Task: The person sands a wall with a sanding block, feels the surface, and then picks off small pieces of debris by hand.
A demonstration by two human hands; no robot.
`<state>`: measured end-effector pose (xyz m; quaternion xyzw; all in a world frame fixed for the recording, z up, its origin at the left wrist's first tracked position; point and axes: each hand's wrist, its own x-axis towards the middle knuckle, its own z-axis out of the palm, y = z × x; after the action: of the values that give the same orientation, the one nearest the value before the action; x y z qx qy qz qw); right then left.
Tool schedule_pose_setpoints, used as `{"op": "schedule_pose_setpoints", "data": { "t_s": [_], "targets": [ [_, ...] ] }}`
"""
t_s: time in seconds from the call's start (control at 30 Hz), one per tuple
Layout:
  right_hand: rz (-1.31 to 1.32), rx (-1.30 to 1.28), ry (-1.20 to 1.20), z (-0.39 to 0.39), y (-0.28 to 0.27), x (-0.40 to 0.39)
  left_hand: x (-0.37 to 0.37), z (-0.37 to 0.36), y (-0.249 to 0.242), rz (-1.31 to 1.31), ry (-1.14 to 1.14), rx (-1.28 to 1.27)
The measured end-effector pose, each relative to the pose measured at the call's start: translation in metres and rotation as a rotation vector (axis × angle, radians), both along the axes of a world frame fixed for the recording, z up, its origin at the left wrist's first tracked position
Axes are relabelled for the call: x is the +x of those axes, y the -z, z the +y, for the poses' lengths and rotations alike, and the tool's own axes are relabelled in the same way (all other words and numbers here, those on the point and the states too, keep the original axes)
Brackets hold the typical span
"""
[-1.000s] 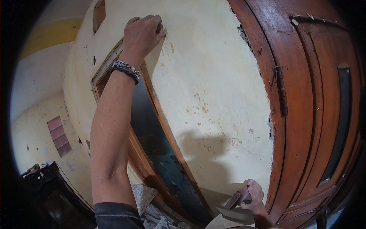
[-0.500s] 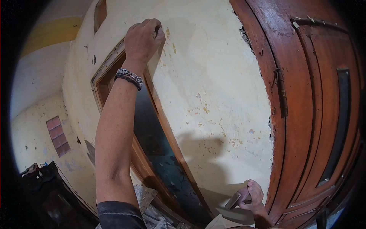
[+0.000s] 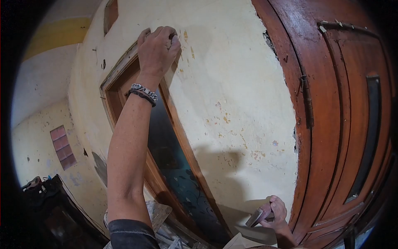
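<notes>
My left hand [image 3: 157, 52], with a bracelet [image 3: 143, 93] at the wrist, is raised against the cream wall [image 3: 232, 74] by the upper corner of a wooden door frame [image 3: 178, 128]. Its fingers are curled, and whatever they hold is hidden. Low on the right, my right hand [image 3: 277, 213] is closed round a hand tool [image 3: 258, 216] with a flat, greyish end that points left. The tool's exact kind is unclear. Patches of yellow paint show through the wall between the hands.
A reddish-brown wooden door [image 3: 327, 124] stands at the right, beside a broken plaster edge. Dark patterned glass [image 3: 184, 186] fills the nearer doorway. Dark carved furniture [image 3: 54, 211] is at the lower left. Worn boards [image 3: 159, 213] lie below my left arm.
My left hand and forearm have shifted slightly down and to the right, and the fingers have spread a little along the wall. My right hand stays nearly in place, its tool slightly turned.
</notes>
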<state>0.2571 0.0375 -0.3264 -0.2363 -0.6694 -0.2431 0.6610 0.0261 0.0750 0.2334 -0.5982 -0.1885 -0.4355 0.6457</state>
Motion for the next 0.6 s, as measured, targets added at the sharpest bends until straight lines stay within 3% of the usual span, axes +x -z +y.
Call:
{"op": "schedule_pose_setpoints", "data": {
  "t_s": [0.27, 0.33, 0.37, 0.43, 0.53, 0.6],
  "targets": [
    [0.003, 0.005, -0.033, 0.000, -0.002, -0.001, -0.010, -0.016, 0.029, 0.036, 0.081, -0.005],
    [0.007, 0.013, -0.051, 0.002, -0.002, -0.001, -0.009, -0.036, 0.041, -0.219, -0.250, -0.509],
    [0.005, 0.016, -0.056, 0.002, -0.001, -0.001, -0.016, -0.030, 0.045, -0.222, -0.253, -0.505],
    [0.006, 0.002, -0.061, 0.003, 0.000, 0.000, -0.034, -0.003, 0.054, -0.134, 0.174, -0.309],
    [0.018, 0.032, -0.039, 0.002, -0.004, -0.003, -0.043, 0.013, 0.059, -0.074, 0.210, -0.158],
    [0.011, 0.019, -0.016, -0.003, -0.009, -0.003, -0.045, 0.020, 0.065, -0.102, 0.131, -0.236]
  ]
}}
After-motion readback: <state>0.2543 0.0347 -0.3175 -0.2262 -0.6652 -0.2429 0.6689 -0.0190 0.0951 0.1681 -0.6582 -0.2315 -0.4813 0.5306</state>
